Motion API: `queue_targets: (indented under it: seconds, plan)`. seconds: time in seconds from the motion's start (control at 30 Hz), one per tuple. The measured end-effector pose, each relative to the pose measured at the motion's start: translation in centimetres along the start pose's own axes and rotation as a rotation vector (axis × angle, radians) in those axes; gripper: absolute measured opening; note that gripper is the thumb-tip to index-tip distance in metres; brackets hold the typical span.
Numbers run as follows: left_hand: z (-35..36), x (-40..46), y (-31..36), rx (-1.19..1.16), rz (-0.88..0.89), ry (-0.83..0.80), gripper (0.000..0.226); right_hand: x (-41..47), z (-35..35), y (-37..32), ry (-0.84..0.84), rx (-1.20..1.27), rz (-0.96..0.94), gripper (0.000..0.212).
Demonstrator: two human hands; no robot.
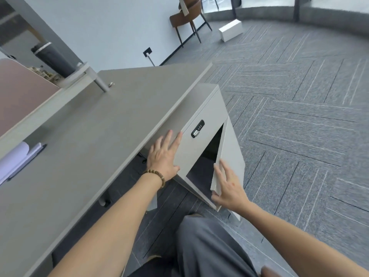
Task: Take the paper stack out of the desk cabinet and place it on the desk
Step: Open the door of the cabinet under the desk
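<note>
A grey desk cabinet (201, 120) with a black combination lock (197, 128) stands under the right end of the grey desk (95, 124). Its door (231, 156) is swung partly open to the right, and the inside is dark. No paper stack shows in the opening. My left hand (165, 154) lies flat, fingers spread, on the cabinet front beside the opening. My right hand (227, 184) grips the lower edge of the door.
A white paper roll and a dark pen (26, 156) lie at the desk's left edge. A dark tumbler (54, 58) stands on a small shelf behind a pink divider (22, 96). A brown chair (187, 17) and a white box (230, 30) stand on the carpet far off.
</note>
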State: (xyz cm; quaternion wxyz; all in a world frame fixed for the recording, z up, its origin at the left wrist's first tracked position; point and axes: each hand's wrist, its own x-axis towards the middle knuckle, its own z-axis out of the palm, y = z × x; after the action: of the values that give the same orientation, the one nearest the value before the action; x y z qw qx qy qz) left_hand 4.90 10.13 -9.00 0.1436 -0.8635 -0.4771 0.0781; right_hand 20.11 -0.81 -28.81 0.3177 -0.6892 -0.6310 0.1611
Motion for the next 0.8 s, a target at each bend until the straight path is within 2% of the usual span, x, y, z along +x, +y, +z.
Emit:
queue_targets:
  seconds: [0.17, 0.33, 0.5, 0.63, 0.8]
  plan:
    - [-0.2, -0.9, 1.6, -0.045, -0.061, -0.039, 0.119, -2.4, -4.1, 3.9, -0.050, -0.105, -0.050, 0.097]
    - [-0.9, -1.0, 2.2, -0.033, -0.086, -0.093, 0.120, -4.1, -9.5, 7.1, -0.138, -0.192, 0.027, 0.092]
    - [-0.9, -0.8, 2.8, -0.051, -0.135, -0.104, 0.123, -4.6, -14.9, 10.7, -0.103, -0.300, 0.113, 0.082]
    - [-0.8, -0.8, 2.9, -0.045, -0.147, -0.075, 0.126, -2.6, -17.5, 13.3, -0.113, -0.484, 0.232, 0.086]
    - [-0.2, -0.8, 3.2, -0.024, -0.164, -0.023, 0.124, 0.6, -18.5, 13.8, -0.094, -0.486, 0.432, 0.102]
